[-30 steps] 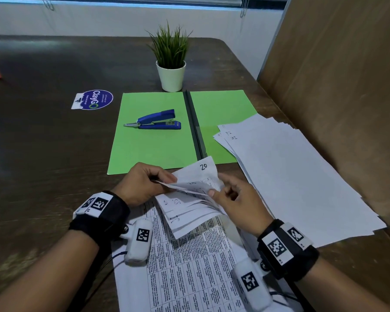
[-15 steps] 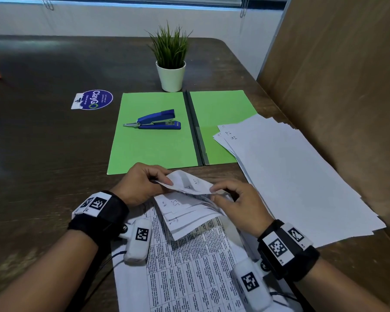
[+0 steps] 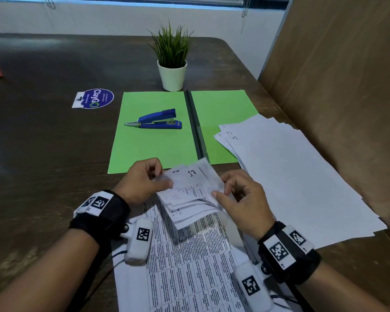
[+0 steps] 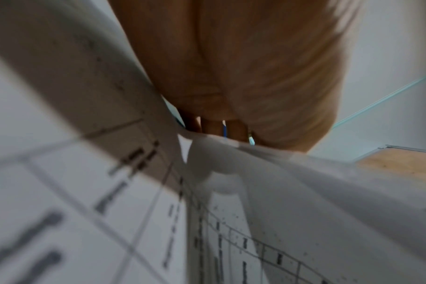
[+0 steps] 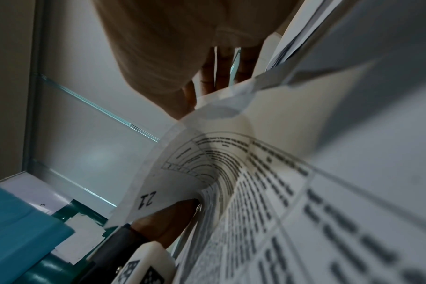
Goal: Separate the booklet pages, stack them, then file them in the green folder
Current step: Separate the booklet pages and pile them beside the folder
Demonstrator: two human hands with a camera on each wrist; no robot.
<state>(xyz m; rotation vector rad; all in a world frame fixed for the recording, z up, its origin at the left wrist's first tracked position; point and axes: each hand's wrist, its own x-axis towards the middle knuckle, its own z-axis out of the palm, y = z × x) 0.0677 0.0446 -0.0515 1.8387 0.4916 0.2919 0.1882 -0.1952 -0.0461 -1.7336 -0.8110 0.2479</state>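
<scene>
On the dark bench (image 3: 43,154), the green folder (image 3: 153,145) is lying open and flat exactly as it was half a second ago, with the blue stapler (image 3: 155,120) on its left leaf and the stack of separated pages (image 3: 297,176) overlapping its right leaf, unmoved. Just in front of the folder, the booklet (image 3: 189,255) is being worked at its far corner, where its fanned pages are being lifted off the bench. A corner marked 17 is now being turned up, where a second ago one marked 20 was showing and half a second ago the corners were being pressed lower. The corner's left edge is being pinched by the left hand (image 3: 142,181), thumb over curled fingers. The right hand (image 3: 241,199) has been raised slightly, and the right edge is being pinched between its thumb and fingers.
</scene>
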